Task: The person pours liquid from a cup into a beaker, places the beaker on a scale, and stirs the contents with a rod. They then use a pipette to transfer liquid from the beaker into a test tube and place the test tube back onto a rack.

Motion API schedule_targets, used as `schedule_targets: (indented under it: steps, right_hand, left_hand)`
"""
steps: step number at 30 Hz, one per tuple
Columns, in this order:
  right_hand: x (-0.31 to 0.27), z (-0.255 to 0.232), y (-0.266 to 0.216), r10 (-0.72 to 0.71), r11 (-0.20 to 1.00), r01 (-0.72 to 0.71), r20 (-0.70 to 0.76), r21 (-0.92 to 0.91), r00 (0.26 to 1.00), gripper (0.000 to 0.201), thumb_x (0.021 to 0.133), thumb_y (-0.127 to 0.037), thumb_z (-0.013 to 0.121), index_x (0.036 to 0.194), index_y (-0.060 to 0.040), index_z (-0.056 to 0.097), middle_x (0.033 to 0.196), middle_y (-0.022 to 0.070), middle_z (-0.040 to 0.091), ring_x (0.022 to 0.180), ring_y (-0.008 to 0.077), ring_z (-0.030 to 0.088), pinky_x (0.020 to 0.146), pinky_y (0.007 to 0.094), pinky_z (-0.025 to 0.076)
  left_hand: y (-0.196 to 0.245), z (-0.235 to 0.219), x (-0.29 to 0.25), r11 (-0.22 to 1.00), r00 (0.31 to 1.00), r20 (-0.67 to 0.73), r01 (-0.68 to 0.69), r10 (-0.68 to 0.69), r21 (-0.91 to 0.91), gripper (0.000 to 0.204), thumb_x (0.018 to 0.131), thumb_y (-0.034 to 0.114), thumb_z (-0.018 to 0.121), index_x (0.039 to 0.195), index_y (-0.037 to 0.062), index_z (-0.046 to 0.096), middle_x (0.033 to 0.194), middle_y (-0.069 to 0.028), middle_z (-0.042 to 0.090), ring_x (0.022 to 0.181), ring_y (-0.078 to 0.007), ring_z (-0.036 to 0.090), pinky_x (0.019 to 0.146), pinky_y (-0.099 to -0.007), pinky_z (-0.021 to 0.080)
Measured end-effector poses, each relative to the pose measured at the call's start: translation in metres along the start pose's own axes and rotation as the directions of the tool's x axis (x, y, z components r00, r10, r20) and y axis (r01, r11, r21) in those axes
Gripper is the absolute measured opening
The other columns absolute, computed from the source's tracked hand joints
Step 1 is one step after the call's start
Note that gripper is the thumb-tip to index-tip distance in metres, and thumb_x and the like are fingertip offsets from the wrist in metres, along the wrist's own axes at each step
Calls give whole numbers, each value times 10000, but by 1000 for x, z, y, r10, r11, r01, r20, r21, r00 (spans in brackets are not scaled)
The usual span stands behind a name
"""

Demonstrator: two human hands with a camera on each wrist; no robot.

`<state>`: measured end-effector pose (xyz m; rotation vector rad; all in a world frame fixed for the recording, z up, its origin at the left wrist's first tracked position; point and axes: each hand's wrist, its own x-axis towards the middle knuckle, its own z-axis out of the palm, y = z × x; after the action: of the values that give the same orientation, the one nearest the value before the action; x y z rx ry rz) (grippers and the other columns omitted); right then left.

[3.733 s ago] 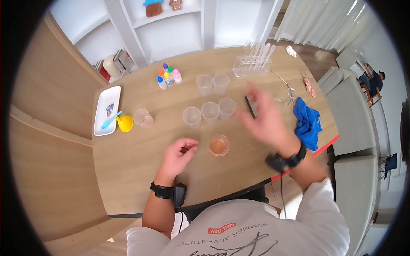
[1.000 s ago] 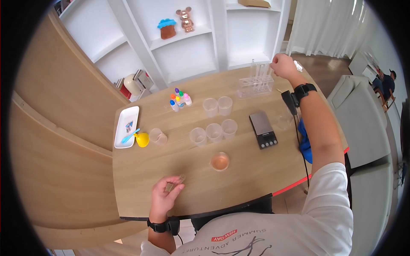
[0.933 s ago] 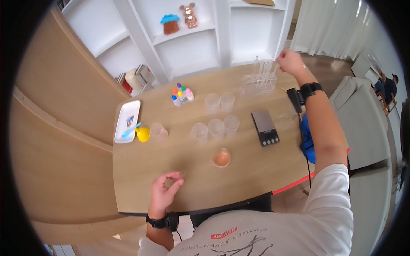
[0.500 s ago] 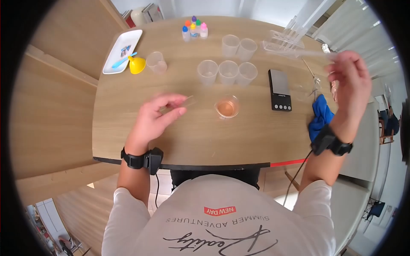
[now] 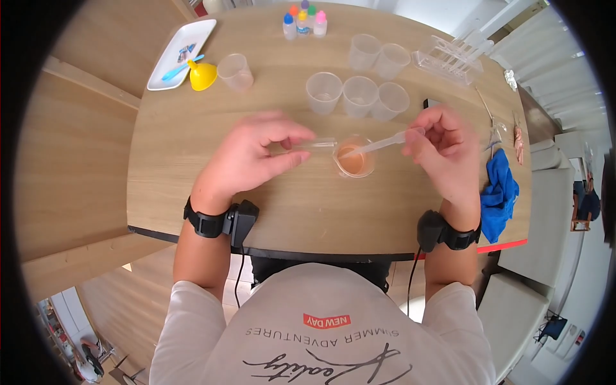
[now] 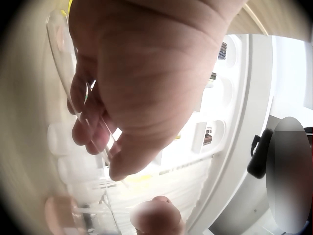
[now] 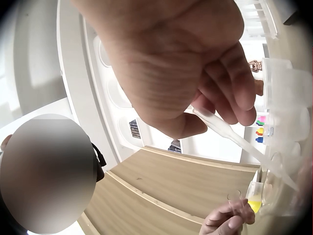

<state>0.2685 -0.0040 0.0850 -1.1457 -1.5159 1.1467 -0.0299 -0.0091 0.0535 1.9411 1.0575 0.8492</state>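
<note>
My left hand (image 5: 256,151) pinches a clear test tube (image 5: 324,142), lying nearly level with its end by the cup's left rim. In the left wrist view the tube (image 6: 59,73) runs along the fingers. A plastic dropper (image 5: 384,142) is held between the thumb and fingers of my right hand (image 5: 449,154), and it slants down leftward. Its tip is inside the clear cup (image 5: 355,172), at the orange-brown liquid. The right wrist view shows the dropper's bulb end (image 7: 212,120) at the thumb.
Several translucent cups (image 5: 360,96) stand beyond the liquid cup, with a test tube rack (image 5: 449,63) behind right. Coloured-cap bottles (image 5: 305,24), a yellow funnel (image 5: 203,76), another cup (image 5: 236,72) and a white tray (image 5: 163,61) are farther left. A blue cloth (image 5: 499,196) lies right. My right hand mostly hides the scale (image 5: 431,102).
My right hand has come from the rack at the back right with a dropper, down to the cup of liquid. My left hand has brought the test tube right, beside the cup.
</note>
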Motion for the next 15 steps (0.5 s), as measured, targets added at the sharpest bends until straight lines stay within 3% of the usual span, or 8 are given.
schedule_targets:
  steps: [5,7,10,13,15]
  right_hand:
    - [-2,5,13,-12,998,12,-6,65,1000,109,858,33,673,924,-34,615,761,-48,582,626,-3,497,552,168,390]
    - [-3,4,19,-115,991,118,49,-59,992,135,847,38,676,943,-37,619,745,-48,583,614,-3,500,539,171,398]
    - [-5,5,23,-150,982,159,89,-102,985,164,840,26,698,972,-42,631,726,-43,591,601,2,518,528,175,406]
    - [-7,6,20,-160,977,173,112,-121,981,171,843,3,720,988,-39,639,715,-29,603,591,10,539,523,178,416]
    - [-6,5,22,-179,972,193,106,-137,978,165,846,-6,725,986,-35,642,708,-21,605,588,12,544,521,179,418]
  left_hand:
    - [-2,4,0,998,999,30,12,-14,60,243,815,38,770,1054,47,728,882,-75,653,807,-182,633,684,-293,522]
    - [-2,7,0,996,1000,15,-15,14,89,247,814,42,773,1057,47,728,885,-80,655,809,-189,635,688,-298,528]
    - [-5,10,-2,997,1000,-12,-15,16,74,254,813,43,775,1063,45,728,912,-84,661,814,-194,639,708,-307,541]
    - [-9,12,-3,995,996,-51,-73,76,66,241,816,69,768,1054,51,735,881,-75,657,792,-208,645,648,-300,526]
    - [-6,10,-4,997,999,-25,-34,36,76,273,812,20,772,1080,41,728,956,-86,668,836,-195,650,741,-308,559]
